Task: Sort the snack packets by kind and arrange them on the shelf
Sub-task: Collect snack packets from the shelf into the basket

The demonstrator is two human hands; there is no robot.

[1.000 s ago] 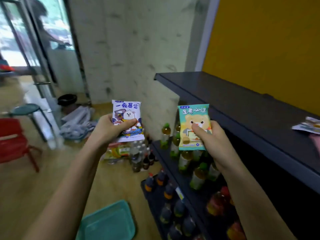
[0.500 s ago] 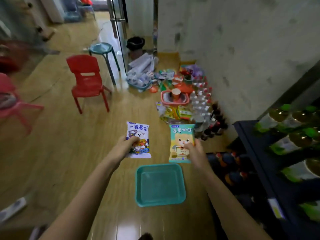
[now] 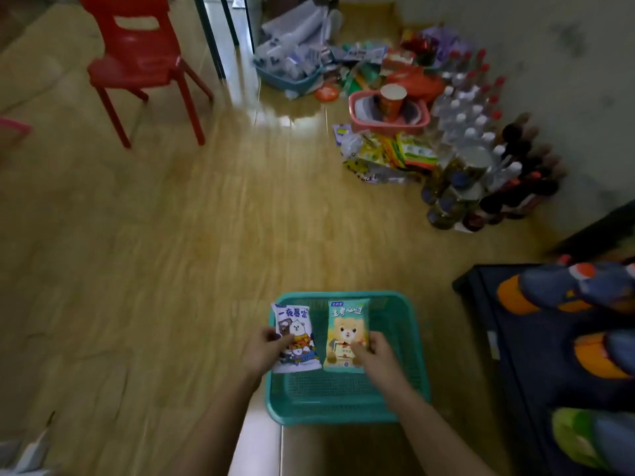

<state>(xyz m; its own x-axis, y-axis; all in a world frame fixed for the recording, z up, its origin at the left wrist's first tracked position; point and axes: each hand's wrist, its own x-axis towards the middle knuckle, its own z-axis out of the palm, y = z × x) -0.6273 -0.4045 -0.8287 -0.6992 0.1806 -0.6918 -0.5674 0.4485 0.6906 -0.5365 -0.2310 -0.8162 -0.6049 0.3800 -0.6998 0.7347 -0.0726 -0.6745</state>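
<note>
Head view, looking steeply down at a wooden floor (image 3: 171, 235). Lower centre of frame: a teal basket (image 3: 347, 412) sits on the floor. Left hand (image 3: 266, 350) pinches a white-and-purple snack packet (image 3: 293, 336) at its left edge, thumb across the front. Right hand (image 3: 376, 352) pinches a teal-and-yellow snack packet (image 3: 347, 333) with a bear print, thumb on its lower front. Both packets are face up, side by side, edges nearly touching, over the basket; whether they rest on its mesh bottom cannot be told.

Right edge of frame: a dark shelf (image 3: 481, 280) carrying blurred bottles (image 3: 563, 290). Upper right: a floor pile of loose snack packets (image 3: 391, 156), a cluster of bottles (image 3: 481, 156) against the wall, and a pink basket (image 3: 388, 123) holding a cup (image 3: 392, 97). Upper left: a red chair (image 3: 134, 60).
</note>
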